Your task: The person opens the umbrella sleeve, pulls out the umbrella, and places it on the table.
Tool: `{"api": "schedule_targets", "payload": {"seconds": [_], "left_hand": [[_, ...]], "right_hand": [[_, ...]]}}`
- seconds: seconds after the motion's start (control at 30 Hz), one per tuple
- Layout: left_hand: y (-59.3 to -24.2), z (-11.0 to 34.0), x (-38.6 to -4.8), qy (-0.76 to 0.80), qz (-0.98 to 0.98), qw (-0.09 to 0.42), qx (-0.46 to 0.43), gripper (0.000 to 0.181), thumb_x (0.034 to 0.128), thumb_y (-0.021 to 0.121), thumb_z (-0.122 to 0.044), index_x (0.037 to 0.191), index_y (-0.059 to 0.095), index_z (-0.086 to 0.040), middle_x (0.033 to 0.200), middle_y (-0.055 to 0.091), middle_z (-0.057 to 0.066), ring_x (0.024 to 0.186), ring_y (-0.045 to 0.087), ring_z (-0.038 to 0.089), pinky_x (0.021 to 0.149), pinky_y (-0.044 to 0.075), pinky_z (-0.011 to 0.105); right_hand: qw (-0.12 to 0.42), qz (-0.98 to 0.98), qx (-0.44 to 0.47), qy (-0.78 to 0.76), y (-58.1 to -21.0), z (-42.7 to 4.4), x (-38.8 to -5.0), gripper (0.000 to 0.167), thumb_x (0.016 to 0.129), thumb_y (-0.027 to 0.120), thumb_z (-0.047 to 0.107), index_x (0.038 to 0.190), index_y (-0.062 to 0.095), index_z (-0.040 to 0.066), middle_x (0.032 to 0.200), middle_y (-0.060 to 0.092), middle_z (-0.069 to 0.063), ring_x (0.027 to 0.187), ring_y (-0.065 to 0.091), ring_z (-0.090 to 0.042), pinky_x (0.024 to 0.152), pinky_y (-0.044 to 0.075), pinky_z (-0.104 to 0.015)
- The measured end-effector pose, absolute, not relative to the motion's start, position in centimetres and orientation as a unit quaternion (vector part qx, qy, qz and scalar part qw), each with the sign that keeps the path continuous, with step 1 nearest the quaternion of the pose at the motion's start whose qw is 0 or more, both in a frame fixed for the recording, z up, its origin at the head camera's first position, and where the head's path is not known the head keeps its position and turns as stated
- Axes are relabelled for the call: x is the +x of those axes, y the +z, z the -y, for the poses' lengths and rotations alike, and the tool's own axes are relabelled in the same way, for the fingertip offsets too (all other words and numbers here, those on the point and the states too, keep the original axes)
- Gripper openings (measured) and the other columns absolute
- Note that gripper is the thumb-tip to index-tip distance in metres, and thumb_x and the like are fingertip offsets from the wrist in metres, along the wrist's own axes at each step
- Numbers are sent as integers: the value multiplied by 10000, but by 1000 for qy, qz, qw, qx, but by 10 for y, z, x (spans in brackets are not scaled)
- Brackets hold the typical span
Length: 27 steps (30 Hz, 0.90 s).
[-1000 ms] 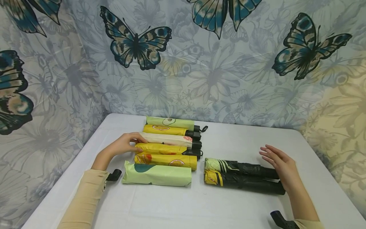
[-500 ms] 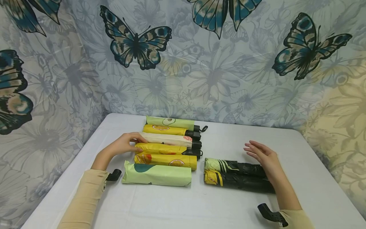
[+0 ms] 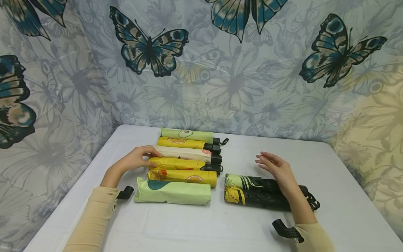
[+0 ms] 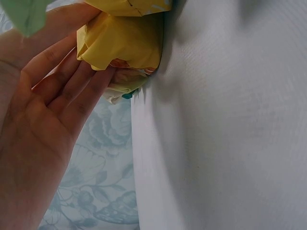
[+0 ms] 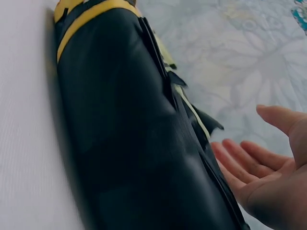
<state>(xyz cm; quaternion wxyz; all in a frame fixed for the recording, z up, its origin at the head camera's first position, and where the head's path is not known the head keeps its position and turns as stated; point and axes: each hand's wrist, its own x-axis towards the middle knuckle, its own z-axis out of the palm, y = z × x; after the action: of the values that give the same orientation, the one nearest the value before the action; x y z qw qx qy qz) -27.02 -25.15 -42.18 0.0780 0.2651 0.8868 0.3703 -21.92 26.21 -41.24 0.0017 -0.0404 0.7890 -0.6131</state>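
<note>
Yellow umbrella (image 3: 177, 163) between thumb and fingers: that is what the left hand (image 3: 136, 158) grips, at the end facing the left edge of the table (image 3: 239, 227). Those fingers reach its far side, where the cream umbrella (image 3: 185, 153) lies. The right hand (image 3: 279, 171) holds nothing, its fingers loosely extended and pointing toward the row, above a dark pair: a green-tipped umbrella (image 3: 267, 184) with a yellow-tipped umbrella (image 3: 264, 201) alongside, black straps toward the right edge.

Around the gripped one, the row runs back past the cream to an orange-print umbrella (image 3: 192, 144) and an avocado umbrella (image 3: 199, 135) near the far edge; on its near side come a citrus umbrella (image 3: 176, 176) and a plain green umbrella (image 3: 176, 194). All lie left of the dark pair.

From where I stand, the step looks like sorting these umbrellas into groups, with the yellow one being taken or straightened. I'd say the next move calls for the left hand to draw it free without nudging its neighbours, and the right to meet its black handle end.
</note>
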Motion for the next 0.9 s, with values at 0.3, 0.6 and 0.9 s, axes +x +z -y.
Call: {"api": "schedule_targets", "payload": {"seconds": [0.3, 0.6, 0.9], "left_hand": [[-422, 252, -270, 372, -886, 80, 265, 362, 833, 775, -216, 1182, 687, -179, 1191, 671, 35, 1129, 595, 263, 1047, 464, 524], [-425, 253, -272, 372, -886, 81, 264, 361, 835, 773, -224, 1183, 687, -181, 1191, 670, 37, 1134, 594, 263, 1053, 460, 522], [-424, 253, -271, 367, -888, 78, 267, 366, 832, 775, -223, 1184, 688, -175, 1193, 670, 35, 1133, 593, 266, 1047, 464, 528]], "right_hand": [[10, -800, -50, -598, -416, -242, -227, 604, 985, 574, 366, 1440, 429, -4, 1390, 538, -240, 1053, 654, 21, 979, 540, -290], [15, -804, -57, -592, -418, -225, -232, 611, 968, 597, 387, 1432, 451, 17, 1381, 557, -218, 1058, 659, -8, 1014, 522, -381], [36, -807, -62, -587, -415, -211, -236, 589, 960, 611, 390, 1412, 485, 34, 1376, 560, -234, 1128, 663, -173, 1049, 489, -451]]}}
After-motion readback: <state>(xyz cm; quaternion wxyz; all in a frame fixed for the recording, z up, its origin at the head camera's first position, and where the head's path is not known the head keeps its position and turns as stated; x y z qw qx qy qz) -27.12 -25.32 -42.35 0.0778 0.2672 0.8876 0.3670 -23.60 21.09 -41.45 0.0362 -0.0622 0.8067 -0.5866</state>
